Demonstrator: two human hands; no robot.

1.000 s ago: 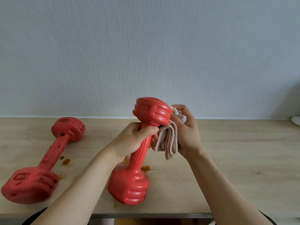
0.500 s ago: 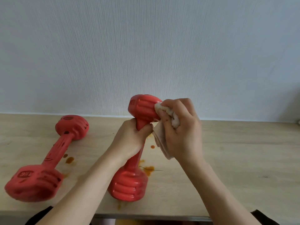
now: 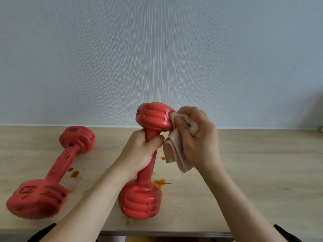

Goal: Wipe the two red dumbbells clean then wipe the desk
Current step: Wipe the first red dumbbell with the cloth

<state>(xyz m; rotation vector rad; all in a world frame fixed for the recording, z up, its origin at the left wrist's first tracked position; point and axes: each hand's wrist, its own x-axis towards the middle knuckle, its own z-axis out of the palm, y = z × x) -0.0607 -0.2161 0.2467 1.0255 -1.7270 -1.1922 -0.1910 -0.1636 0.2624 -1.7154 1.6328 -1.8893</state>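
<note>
My left hand (image 3: 139,152) grips the handle of a red dumbbell (image 3: 141,201) that stands tilted on its lower head near the front of the wooden desk (image 3: 253,172). My right hand (image 3: 197,138) holds a bunched beige cloth (image 3: 176,154) and presses it against the right side of the dumbbell's upper head. A second red dumbbell (image 3: 50,172) lies flat on the desk to the left, untouched. Orange-brown stains (image 3: 75,174) spot the desk beside both dumbbells.
A pale textured wall (image 3: 157,58) rises right behind the desk. The desk's front edge runs just below the standing dumbbell. A small white object (image 3: 321,129) sits at the far right edge of the desk.
My right hand turned over the upper head with the cloth, moving from its back side round to its right front side. The held dumbbell shifted slightly left and more upright.
</note>
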